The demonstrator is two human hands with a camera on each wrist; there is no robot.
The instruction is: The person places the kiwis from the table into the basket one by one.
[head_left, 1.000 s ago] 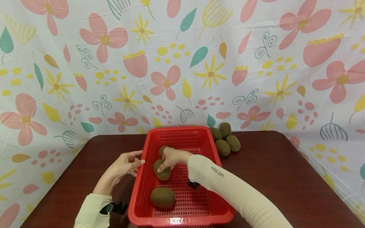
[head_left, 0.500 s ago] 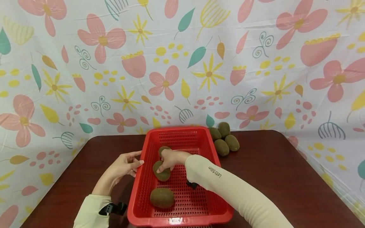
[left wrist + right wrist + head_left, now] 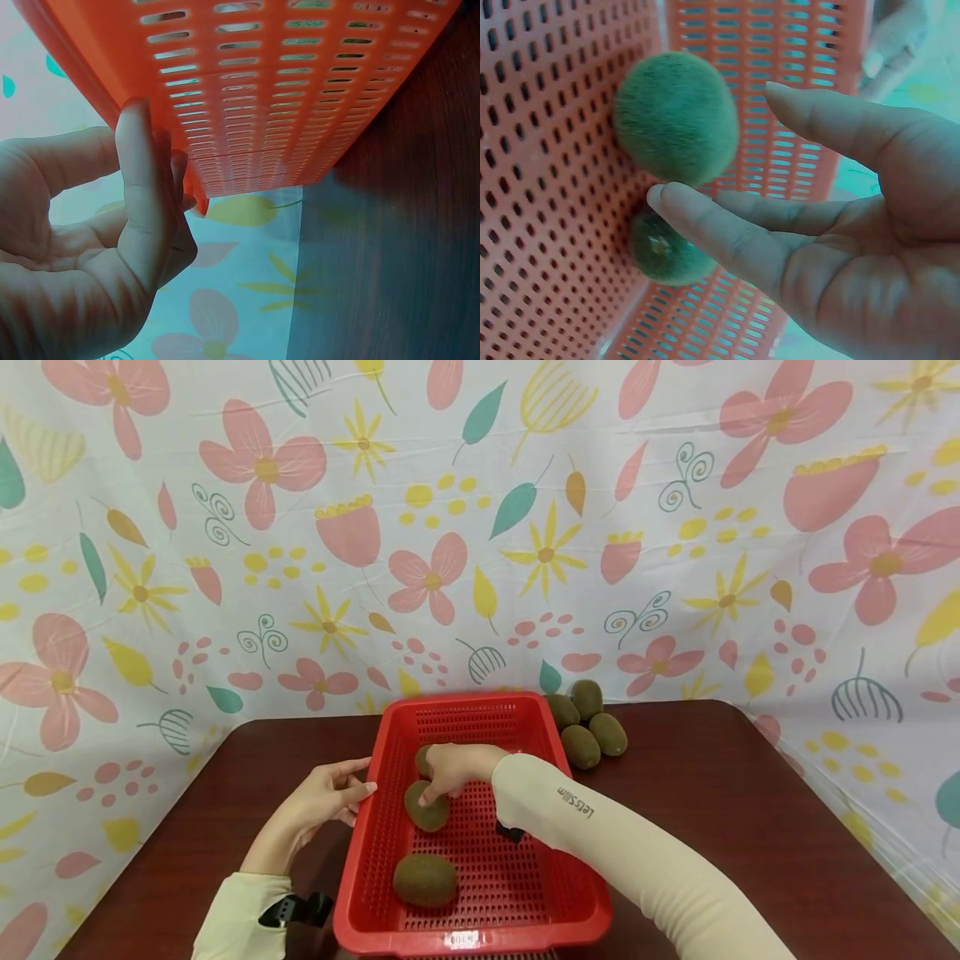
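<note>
A red perforated plastic basket (image 3: pixel 555 933) contains three brown fuzzy kiwis. The nearest kiwi (image 3: pixel 424 880) lies on its side by the front left. Farther back are the middle kiwi (image 3: pixel 427 817) and the far kiwi (image 3: pixel 422 762), partly covered by my right hand (image 3: pixel 453 768). In the right wrist view, the fingers (image 3: pixel 727 240) and thumb are spread, and the larger kiwi (image 3: pixel 676 116) is not gripped. My left hand (image 3: pixel 326 793) holds the basket's left rim, thumb over it and other fingers below. The left wrist view shows its fingers (image 3: pixel 142 180) against the basket wall.
Several more kiwis (image 3: pixel 581 746) sit clustered on the dark wooden table (image 3: pixel 697 810), right beside the basket's far right corner. A white curtain with a floral print (image 3: pixel 480 527) hangs behind the table. A black wrist strap (image 3: pixel 296 910) is on the left sleeve.
My right hand has loosened from the middle kiwi and lifted slightly back and right; that kiwi has barely shifted. My left hand stays at the rim.
</note>
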